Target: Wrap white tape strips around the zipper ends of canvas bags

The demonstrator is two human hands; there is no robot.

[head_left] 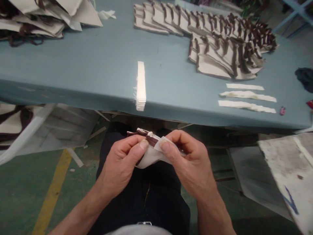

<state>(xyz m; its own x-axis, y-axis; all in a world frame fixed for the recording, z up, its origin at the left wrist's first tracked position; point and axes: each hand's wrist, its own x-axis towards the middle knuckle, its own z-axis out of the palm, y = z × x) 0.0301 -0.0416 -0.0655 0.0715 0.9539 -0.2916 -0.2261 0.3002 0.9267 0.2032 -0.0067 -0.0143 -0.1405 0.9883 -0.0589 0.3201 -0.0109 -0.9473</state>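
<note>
My left hand (123, 160) and my right hand (187, 160) meet over my lap, below the table's front edge. Both pinch one small white fabric piece with dark brown trim (149, 153), thumbs pressed on its top. Part of the piece is hidden behind my fingers. A neat stack of white fabric strips (141, 85) lies on the blue-grey table (97, 75) just above my hands, its end hanging over the edge.
Several white pieces with brown trim are fanned out at the table's back right (220, 42). Three loose white strips (246, 98) lie at the right front. More fabric is heaped at the back left (44, 16). A green floor with a yellow line (51, 195) lies below.
</note>
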